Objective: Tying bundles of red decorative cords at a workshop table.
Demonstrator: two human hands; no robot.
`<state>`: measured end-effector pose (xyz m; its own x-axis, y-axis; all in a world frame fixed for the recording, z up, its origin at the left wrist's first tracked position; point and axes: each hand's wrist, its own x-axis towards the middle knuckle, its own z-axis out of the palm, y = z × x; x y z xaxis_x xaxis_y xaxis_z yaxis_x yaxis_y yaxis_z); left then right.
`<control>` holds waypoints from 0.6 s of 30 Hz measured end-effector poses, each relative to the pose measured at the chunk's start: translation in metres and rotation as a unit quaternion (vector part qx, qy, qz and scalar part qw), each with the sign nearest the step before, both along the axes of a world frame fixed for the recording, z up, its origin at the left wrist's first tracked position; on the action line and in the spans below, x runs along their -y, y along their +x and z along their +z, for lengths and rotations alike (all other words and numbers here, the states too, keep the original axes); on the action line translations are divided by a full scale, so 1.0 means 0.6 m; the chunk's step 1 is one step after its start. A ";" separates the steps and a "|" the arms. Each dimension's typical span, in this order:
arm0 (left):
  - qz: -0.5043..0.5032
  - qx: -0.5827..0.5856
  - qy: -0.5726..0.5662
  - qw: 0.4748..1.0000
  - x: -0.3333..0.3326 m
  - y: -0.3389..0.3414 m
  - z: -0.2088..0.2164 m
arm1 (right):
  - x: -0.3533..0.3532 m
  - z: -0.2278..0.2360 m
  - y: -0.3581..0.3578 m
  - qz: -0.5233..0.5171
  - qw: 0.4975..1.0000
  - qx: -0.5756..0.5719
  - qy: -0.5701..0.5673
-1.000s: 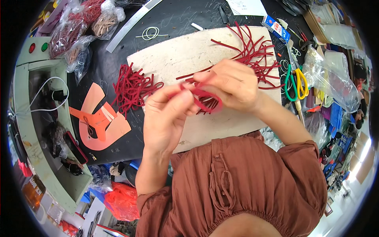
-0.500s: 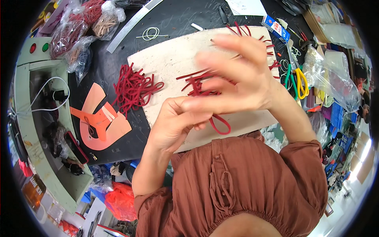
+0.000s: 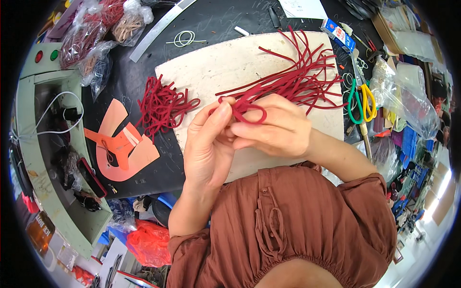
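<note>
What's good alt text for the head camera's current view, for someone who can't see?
A person's left hand pinches a looped dark red cord over a pale board, with the right hand close by. More red cords spread across the board's right side; a tangled pile lies at its left edge, with scissors further right and orange pieces further left.

A board [image 3: 206, 62] lay on the tabletop [image 3: 225, 20] before the person, looped cords [image 3: 161, 108] across its left edge, cord strips [image 3: 307, 81] over its right part. Pattern pieces [image 3: 122, 153] lay left of it, coiled string [image 3: 185, 42] beyond it, scissors [image 3: 365, 90] just right, a small box [image 3: 338, 34] behind the scissors.
</note>
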<state>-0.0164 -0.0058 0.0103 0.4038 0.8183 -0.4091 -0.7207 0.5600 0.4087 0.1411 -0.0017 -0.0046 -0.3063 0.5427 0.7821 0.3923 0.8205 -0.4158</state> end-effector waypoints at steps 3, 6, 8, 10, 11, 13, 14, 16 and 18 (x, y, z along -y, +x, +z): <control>0.030 -0.075 0.010 0.997 -0.004 0.013 0.009 | 0.007 -0.002 0.006 -0.034 0.996 0.075 0.046; 0.064 -0.150 0.028 0.986 -0.004 0.030 0.000 | 0.012 0.011 0.012 -0.090 0.973 0.164 0.137; 0.023 -0.160 0.027 0.986 -0.006 0.022 -0.020 | 0.024 0.025 0.005 -0.112 0.971 0.157 0.141; 0.016 -0.188 0.011 0.982 -0.002 0.028 -0.021 | 0.018 0.044 0.016 -0.110 0.982 0.146 0.048; 0.015 -0.161 0.025 0.987 0.005 0.026 -0.015 | 0.010 0.052 0.026 -0.109 0.984 0.138 -0.008; -0.004 -0.182 0.051 0.982 0.005 0.021 -0.015 | -0.008 0.059 0.041 -0.113 0.987 0.085 -0.075; -0.040 -0.163 0.049 0.985 0.004 0.016 -0.015 | -0.017 0.064 0.045 -0.109 0.988 0.101 -0.045; -0.112 -0.126 0.044 0.985 0.000 0.004 -0.012 | -0.032 0.074 0.049 -0.099 0.986 0.132 0.015; -0.174 -0.115 0.015 0.978 0.002 0.002 -0.002 | -0.040 0.077 0.048 -0.067 0.981 0.181 0.035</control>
